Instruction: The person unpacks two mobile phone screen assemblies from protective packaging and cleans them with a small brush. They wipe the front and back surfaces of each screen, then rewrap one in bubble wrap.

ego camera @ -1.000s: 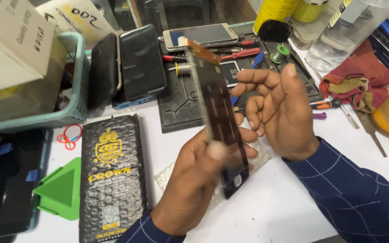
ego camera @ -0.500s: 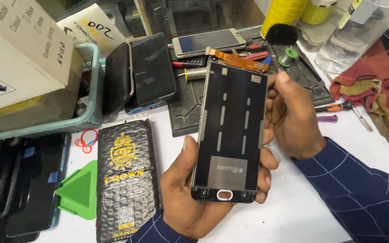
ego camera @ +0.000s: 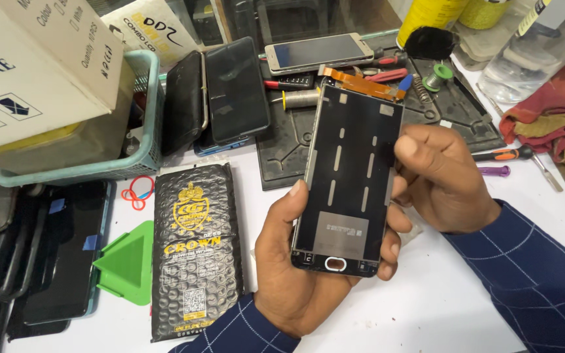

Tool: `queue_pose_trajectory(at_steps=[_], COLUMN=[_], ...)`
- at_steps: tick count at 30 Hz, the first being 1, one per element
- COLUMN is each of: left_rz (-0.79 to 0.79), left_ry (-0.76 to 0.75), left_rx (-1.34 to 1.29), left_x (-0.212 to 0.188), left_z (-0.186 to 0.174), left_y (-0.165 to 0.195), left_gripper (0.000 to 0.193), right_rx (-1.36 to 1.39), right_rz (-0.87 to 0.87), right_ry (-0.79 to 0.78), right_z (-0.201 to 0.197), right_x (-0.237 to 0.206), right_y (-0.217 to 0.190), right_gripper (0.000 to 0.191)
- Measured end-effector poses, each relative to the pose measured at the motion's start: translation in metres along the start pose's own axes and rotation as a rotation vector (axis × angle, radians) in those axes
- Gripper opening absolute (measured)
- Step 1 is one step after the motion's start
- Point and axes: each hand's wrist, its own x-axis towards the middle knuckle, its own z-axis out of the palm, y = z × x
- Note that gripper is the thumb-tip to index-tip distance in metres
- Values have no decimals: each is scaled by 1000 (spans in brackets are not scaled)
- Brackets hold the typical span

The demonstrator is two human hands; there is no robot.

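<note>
A white cardboard box is sitting in a teal plastic basket at the far left, above a row of dark phones lying along the table edge. Just right of them, a green plastic triangle is lying beside a black bubble-wrap pouch with gold print on the white tabletop. At centre, the left hand is cradling a black phone display panel with an orange flex cable at its top, back side facing the camera, thumb on its left edge and fingers wrapping its lower right edge. The panel is being held upright above the table, in front of a dark work mat scattered with tools. The right hand is gripping the panel's right edge, thumb pressing its upper back. Farther right, a red cloth is lying crumpled near an orange-handled screwdriver.
</note>
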Motion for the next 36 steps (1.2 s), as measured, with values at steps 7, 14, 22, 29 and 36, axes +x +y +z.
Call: queue_pose_trajectory(at_steps=[7,14,22,29,36], left_rz=[-46,-60,5,57,59], left_ry=[38,413,352,268,249], left_rx=[54,259,432,451,498], left_x=[2,10,8,3,2], left_z=[2,6,2,-13,-11], left_y=[2,5,4,0,-1], left_gripper=[79,63,34,42,48], right_rx=[-7,-113,-111,-87,-66], right_rz=[63,-21,-58,-101,-112], right_ry=[74,238,259,278,305], right_z=[4,5,6,2,1], right_x=[2,11,12,12,11], right_y=[-4,-5,-5,-3,-2], right_gripper=[26,25,22,19,17])
